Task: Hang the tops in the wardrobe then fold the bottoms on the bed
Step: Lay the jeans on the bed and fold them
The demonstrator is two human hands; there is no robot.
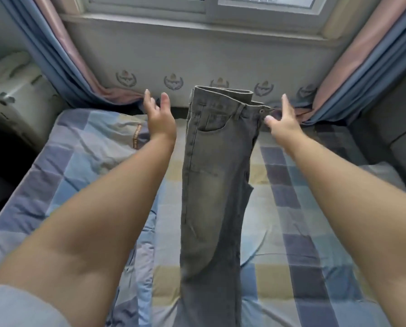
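Currently, left to right:

1. Left hand (160,119): held above the bed (303,208), fingers straight and spread, gripping nothing. It sits just beside the left edge of the jeans (211,185) but apart from them.

2. Jeans: grey denim, legs doubled together lengthwise, laid down the middle of the checked bedspread, waistband at the far end near the wall under the window (197,5). The hems run out of frame at the bottom, so alignment there cannot be checked.

3. Right hand (284,123): fingers extended, thumb tip at the waistband near the button. Whether it touches or pinches the fabric cannot be told.

Risks, as judged from this layout:

- Bedspread is wrinkled and soft; a fold made w/o smoothing first may lock creases into the denim.
- Crotch seam bulges on the right side; folding over it likely gives a skewed stack.
- Lifting w/ one hand only would let the doubled legs slide apart.
- Waistband lies close to the curtains (63,57); a reach may snag them.
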